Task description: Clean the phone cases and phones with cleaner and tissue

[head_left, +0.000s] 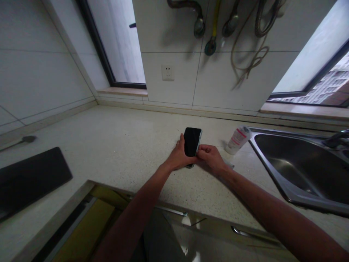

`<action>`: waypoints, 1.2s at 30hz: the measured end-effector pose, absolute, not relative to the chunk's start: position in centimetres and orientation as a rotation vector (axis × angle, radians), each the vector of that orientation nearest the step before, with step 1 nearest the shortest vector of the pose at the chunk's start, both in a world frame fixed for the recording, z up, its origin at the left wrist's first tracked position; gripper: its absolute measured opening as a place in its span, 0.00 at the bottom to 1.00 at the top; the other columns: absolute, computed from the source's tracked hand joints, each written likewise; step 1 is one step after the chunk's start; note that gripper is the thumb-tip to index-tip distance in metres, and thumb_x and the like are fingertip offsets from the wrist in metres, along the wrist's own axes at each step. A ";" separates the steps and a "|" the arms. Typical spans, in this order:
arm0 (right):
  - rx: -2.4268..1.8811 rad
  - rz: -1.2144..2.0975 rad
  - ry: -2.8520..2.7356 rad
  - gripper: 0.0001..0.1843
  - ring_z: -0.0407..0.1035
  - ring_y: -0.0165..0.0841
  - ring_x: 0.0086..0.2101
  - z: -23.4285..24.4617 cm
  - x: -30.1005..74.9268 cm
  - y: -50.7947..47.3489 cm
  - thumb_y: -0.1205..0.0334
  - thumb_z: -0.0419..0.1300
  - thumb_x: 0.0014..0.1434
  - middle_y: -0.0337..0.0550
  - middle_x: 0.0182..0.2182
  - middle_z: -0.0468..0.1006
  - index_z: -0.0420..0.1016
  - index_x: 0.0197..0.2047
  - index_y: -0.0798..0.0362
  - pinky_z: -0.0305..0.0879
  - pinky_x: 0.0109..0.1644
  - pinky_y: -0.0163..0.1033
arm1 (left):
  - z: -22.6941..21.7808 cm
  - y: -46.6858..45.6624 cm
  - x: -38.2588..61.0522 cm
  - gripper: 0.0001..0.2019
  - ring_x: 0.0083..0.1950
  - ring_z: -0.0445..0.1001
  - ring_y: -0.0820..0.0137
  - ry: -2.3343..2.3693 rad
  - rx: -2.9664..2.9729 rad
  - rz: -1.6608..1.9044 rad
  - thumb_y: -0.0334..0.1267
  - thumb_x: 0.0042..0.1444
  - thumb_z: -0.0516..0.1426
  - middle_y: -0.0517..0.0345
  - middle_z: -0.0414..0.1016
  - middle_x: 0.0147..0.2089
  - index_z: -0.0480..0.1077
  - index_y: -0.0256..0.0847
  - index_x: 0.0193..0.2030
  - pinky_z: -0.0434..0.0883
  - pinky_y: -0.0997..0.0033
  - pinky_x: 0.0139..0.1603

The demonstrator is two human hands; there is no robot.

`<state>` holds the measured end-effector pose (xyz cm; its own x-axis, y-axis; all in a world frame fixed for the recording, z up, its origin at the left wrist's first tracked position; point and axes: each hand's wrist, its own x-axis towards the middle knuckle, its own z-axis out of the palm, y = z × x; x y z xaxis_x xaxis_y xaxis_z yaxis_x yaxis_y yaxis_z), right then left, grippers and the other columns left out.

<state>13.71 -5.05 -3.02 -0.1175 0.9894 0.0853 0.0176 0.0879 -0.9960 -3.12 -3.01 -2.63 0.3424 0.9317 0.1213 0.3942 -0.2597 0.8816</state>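
Looks like they're fiddling with the phone (192,140) midway between the counter's (131,145) front and back edges, left hand (177,155) gripping it, right hand (212,157) at its side, can't tell if pinching, so next needs steadiness imo.

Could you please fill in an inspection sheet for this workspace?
Surface: pale speckled counter, steel sink at right.
Job's things: dark-screened phone.
Clutter: translucent container with red print, left of the sink; dark slab far left.
Hands: left hand holds the phone; right hand curled at its lower right edge, grip unclear.
Cables: looped pale cord against the wall.
Surroundings: socket, pipe fittings, windows either side.
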 end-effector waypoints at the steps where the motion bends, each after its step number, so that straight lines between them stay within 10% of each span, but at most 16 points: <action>1: -1.108 1.210 -1.357 0.05 0.55 0.24 0.21 -3.0 13.7 -5.1 0.62 0.60 0.41 0.33 0.17 0.64 0.70 0.21 0.55 0.49 0.25 0.33 | -2.7 -2.9 -3.1 0.71 0.70 0.55 0.44 1.162 1.814 0.875 0.49 0.34 0.71 0.26 0.51 0.70 0.29 0.31 0.75 0.55 0.44 0.67; 36: -1.079 0.912 -1.590 0.14 0.70 0.33 0.32 -2.0 13.0 -4.7 0.65 0.56 0.44 0.42 0.31 0.77 0.75 0.36 0.55 0.66 0.37 0.37 | -3.3 -2.2 -3.2 0.61 0.66 0.62 0.52 0.805 1.648 1.041 0.34 0.37 0.65 0.36 0.54 0.70 0.33 0.40 0.75 0.60 0.47 0.65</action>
